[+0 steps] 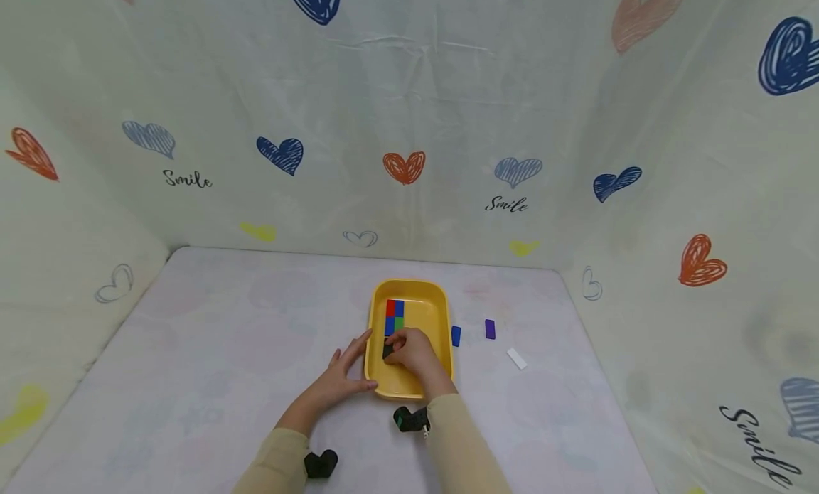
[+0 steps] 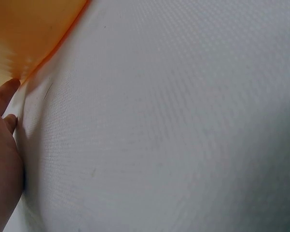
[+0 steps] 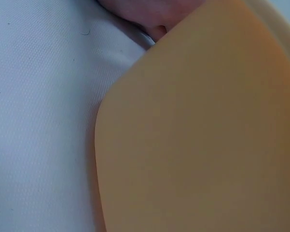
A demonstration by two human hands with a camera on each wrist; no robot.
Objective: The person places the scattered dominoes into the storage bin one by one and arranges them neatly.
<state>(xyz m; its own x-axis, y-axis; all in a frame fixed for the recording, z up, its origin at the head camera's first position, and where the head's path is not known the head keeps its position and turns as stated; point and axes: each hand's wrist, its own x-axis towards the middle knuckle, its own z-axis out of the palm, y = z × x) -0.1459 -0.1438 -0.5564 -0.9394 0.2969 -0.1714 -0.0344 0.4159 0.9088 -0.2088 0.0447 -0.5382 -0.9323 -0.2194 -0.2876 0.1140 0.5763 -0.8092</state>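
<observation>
A yellow tray [image 1: 441, 302] lies on the table, its outer wall filling much of the right wrist view. At its left edge, my left hand [image 1: 335, 382] has its fingers spread; index finger and thumb touch the rim. Fingertips also meet the tray wall [image 2: 38, 29] in the left wrist view. Inside the tray, my right hand [image 1: 417, 353] pinches a small black block [image 1: 387, 350], partly hidden by the fingers. Just beyond it sit a red block [image 1: 390, 308], two blue blocks [image 1: 399, 308] and a green block [image 1: 399, 323], side by side in a two-by-two group.
Right of the tray lie a blue block [image 1: 456, 336] close to its wall, a purple block [image 1: 490, 329] and a white block [image 1: 516, 358]. The pale table [image 1: 224, 323] meets a heart-printed cloth [image 1: 448, 124] at the back and sides. Black wrist devices [image 1: 320, 464] sit beneath both wrists.
</observation>
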